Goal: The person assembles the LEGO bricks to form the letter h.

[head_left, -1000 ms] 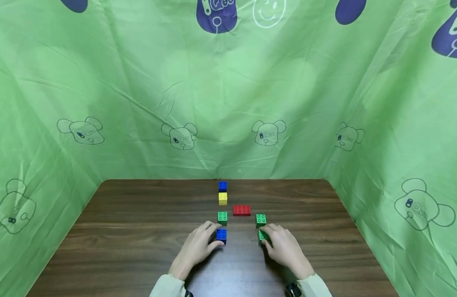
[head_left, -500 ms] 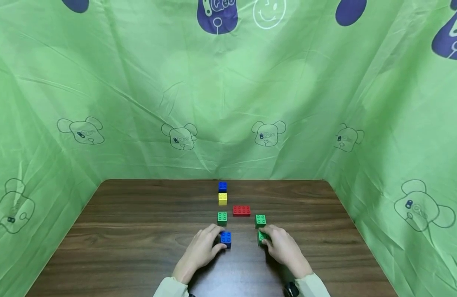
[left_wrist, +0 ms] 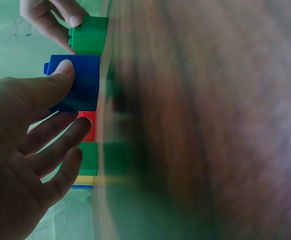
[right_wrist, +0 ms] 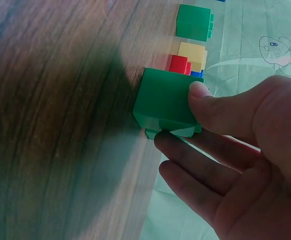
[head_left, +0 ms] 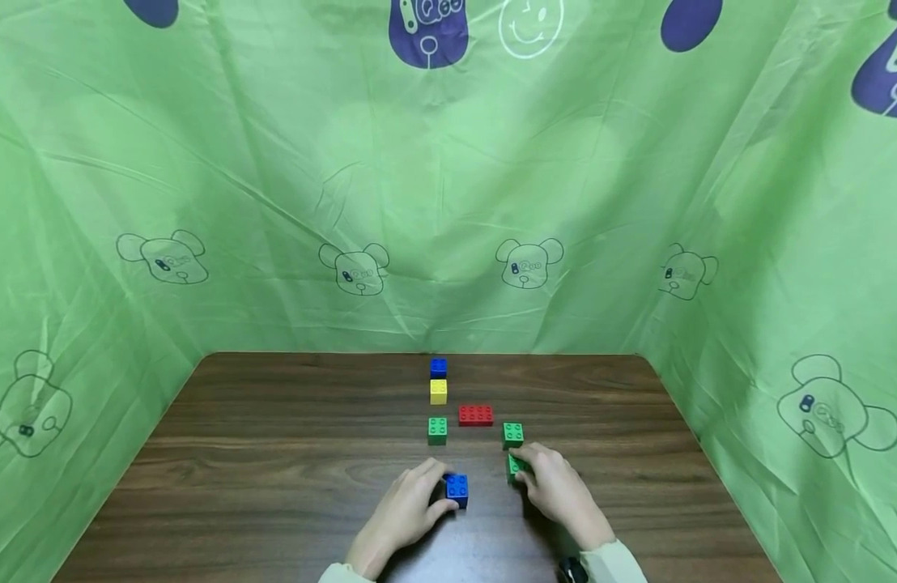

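Note:
My left hand (head_left: 410, 508) pinches a blue building brick (head_left: 457, 491) between thumb and fingers, low in the middle of the head view. The left wrist view shows the thumb pressed on the near face of this brick, its other fingers spread below. Whether its base touches the table I cannot tell. To the right, my right hand (head_left: 563, 492) pinches a green brick (head_left: 515, 467), partly covered by the fingers. In the right wrist view the thumb lies along its upper edge. Just beyond stands a second green brick (head_left: 512, 435), apart from the fingers.
Another green brick (head_left: 437, 431) stands farther left on the brown wooden table (head_left: 274, 470). Behind it are a yellow brick (head_left: 438, 392) and a second blue brick (head_left: 438, 368). A longer red brick (head_left: 475, 415) lies between the green ones. Green cloth (head_left: 448, 308) hangs around the table.
The left hand has moved right and toward the person, carrying the blue brick away from the green brick behind it. The right hand keeps its place and its hold on the green brick.

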The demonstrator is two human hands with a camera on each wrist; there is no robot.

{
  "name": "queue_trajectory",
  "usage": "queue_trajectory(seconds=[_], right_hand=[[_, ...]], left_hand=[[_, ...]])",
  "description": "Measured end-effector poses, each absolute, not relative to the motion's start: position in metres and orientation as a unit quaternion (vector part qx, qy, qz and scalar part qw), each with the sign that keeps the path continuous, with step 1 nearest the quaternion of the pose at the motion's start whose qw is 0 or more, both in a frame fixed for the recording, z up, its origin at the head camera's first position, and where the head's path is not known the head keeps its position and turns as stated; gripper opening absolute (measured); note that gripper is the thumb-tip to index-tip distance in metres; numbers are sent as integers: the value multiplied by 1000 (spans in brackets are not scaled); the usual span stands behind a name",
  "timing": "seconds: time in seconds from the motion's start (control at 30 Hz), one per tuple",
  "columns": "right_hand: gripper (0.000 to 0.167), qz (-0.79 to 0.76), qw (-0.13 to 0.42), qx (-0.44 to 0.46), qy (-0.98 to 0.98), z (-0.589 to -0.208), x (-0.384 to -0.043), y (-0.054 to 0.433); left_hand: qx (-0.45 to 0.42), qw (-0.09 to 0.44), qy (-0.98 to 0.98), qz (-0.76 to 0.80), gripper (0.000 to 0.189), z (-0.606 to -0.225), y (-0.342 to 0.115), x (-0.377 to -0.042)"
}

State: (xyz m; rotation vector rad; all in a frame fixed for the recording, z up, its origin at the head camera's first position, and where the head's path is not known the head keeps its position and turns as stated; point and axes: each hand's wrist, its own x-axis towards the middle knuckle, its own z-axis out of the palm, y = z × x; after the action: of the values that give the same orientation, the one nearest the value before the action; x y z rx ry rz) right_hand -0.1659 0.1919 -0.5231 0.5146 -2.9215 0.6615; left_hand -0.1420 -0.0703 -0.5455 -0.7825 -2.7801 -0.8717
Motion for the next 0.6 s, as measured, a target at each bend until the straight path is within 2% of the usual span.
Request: queue_trajectory(seconds=[0.33,0.6], right_hand=[[36,217,52,177,-959,-528,-160,189],[36,202,55,165,-964,-526,-160,191]], left_hand=[[-266,66,-913,-301,34,-558,-70,-135],[-251,9,-910,-330,34,-555,-67,-144]])
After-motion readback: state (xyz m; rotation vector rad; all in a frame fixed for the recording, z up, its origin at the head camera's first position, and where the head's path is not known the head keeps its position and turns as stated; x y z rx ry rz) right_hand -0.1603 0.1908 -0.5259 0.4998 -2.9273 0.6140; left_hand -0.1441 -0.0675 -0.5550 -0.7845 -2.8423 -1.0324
